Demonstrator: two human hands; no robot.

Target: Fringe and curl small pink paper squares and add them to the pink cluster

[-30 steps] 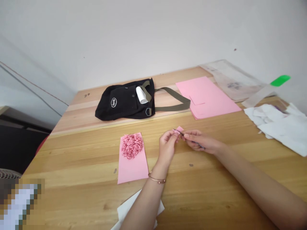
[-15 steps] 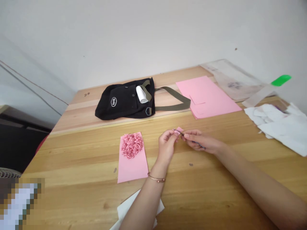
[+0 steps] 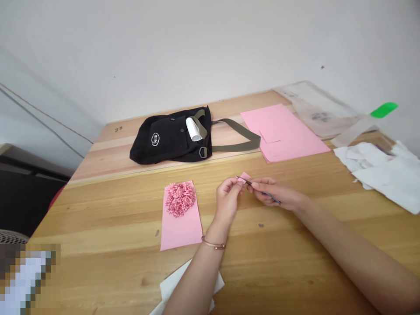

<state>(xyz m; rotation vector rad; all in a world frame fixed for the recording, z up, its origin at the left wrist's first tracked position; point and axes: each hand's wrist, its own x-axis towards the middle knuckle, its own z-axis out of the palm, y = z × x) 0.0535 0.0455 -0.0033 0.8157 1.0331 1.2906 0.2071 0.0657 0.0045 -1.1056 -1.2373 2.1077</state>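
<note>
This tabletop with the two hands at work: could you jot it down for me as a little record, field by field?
Left hand: pinches a small pink piece
Right hand: holds a slim dark tool, its tip across that piece; exact kind unclear
Left wrist: bracelet
Left of the hands: fluffy pink bunch on a pink sheet
Behind: black bag with a white roll on it
Far right: crumpled white material
</note>
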